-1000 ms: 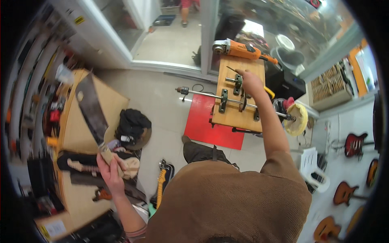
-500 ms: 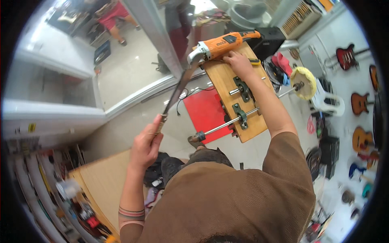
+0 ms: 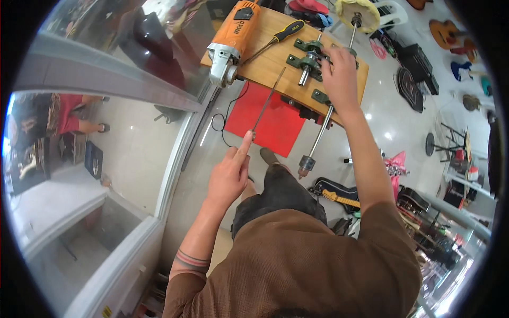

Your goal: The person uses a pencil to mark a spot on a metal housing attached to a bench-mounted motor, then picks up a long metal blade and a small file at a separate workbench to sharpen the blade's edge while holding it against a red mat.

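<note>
Bench top: a wooden board crowded with tools, its near edge above a red mat on the floor.
Grinder: an orange angle grinder lies along the board's left side, its metal head jutting past the edge.
Screwdriver: a yellow-and-black screwdriver lies slantwise just beside the grinder.
Fittings: green bearing blocks carry a short shaft near the right hand.
In the way: a long steel shaft sticks out over the floor between the two forearms, ending in a chuck; the right hand and wrist hide part of it. At its far end is a yellow-rimmed disc.
Floor: a black cable curls left of the mat; a guitar lies below the right forearm.
Blade: a long dark blade, seen edge-on, points up and away from the left hand, its tip overlapping the board; contact there cannot be told.
Left fingers: clamped on the blade's handle, index stretched along it.
Right fingers: apart and slightly bent, over the fittings; whether they touch cannot be told.
</note>
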Motion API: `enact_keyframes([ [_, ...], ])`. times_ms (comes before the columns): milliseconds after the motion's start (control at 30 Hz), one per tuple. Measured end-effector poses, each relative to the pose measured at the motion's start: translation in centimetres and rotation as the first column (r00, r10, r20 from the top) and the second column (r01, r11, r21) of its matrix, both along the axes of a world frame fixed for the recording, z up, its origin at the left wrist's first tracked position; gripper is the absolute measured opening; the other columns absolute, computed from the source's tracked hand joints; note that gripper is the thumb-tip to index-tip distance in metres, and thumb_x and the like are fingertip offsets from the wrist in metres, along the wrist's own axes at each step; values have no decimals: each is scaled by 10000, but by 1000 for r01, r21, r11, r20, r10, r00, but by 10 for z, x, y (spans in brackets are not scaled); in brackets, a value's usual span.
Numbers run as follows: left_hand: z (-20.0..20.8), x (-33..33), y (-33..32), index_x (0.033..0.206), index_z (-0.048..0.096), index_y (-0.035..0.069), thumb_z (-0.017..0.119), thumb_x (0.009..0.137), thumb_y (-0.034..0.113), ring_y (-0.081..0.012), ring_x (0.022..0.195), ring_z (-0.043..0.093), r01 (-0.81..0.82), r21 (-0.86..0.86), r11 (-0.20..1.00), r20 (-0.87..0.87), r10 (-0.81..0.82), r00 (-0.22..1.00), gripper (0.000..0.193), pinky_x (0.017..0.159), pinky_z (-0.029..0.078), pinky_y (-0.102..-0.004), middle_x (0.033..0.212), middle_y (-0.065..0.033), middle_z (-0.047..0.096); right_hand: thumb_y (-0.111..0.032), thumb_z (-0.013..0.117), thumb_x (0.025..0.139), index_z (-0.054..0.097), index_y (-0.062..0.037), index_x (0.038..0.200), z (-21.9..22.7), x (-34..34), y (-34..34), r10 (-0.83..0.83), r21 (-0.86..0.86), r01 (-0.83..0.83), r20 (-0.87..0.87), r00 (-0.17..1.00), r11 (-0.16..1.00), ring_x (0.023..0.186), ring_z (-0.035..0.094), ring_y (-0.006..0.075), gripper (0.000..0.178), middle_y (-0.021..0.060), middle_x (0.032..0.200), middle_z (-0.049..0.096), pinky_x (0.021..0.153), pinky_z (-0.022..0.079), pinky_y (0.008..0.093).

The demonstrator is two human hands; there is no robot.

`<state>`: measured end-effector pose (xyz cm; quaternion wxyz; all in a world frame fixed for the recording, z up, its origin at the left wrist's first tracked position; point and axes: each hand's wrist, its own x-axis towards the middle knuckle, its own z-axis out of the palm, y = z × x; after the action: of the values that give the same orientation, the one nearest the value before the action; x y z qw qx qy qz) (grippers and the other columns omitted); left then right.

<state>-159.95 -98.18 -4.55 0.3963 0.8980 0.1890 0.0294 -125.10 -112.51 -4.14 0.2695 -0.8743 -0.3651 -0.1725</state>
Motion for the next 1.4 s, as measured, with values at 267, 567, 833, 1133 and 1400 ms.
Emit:
enact_keyframes([
  [267, -9, 23, 17, 1690, 383, 245, 604, 1027, 29, -362, 736, 619, 75, 31, 997, -93, -72, 993, 732, 682, 525, -485, 908, -151, 589, -81, 695, 932, 677, -29, 1272, -20, -110, -4, 9, -221, -65, -247, 969, 973, 1223, 593, 395, 344, 191, 1289, 620, 1038, 496, 494],
  [567, -30, 24, 21, 1692, 371, 147, 638, 955, -30, -339, 725, 629, 18, 27, 999, 86, -20, 996, 804, 633, 542, -461, 916, -134, 591, -106, 731, 919, 607, -38, 1465, -25, -142, 17, -22, -317, -119, -409, 912, 941, 1371, 521, 404, 564, 225, 1438, 546, 1163, 438, 501],
  [833, -33, 17, 17, 1686, 371, 109, 621, 968, -86, -322, 779, 636, 76, 32, 997, -90, -73, 993, 785, 696, 546, -421, 1043, -172, 682, -108, 747, 912, 573, -54, 1500, -34, -137, 29, -10, -302, -113, -376, 926, 947, 1427, 473, 410, 616, 215, 1473, 514, 1199, 405, 501],
  [1133, -42, 23, 10, 1662, 438, 159, 667, 939, -23, -302, 705, 635, 49, 51, 997, 38, -51, 998, 780, 593, 545, -433, 938, -112, 609, -104, 764, 889, 604, -115, 1480, -36, -139, 34, -40, -329, -90, -369, 929, 940, 1428, 464, 407, 612, 200, 1464, 508, 1199, 398, 514],
  [1400, -41, 19, 11, 1691, 367, 129, 626, 964, -85, -340, 786, 662, 84, 37, 996, -63, -81, 995, 800, 677, 555, -430, 1121, -159, 705, -87, 767, 879, 626, -114, 1452, -39, -139, 34, -33, -316, -91, -364, 931, 944, 1430, 459, 407, 591, 197, 1464, 506, 1195, 401, 515],
])
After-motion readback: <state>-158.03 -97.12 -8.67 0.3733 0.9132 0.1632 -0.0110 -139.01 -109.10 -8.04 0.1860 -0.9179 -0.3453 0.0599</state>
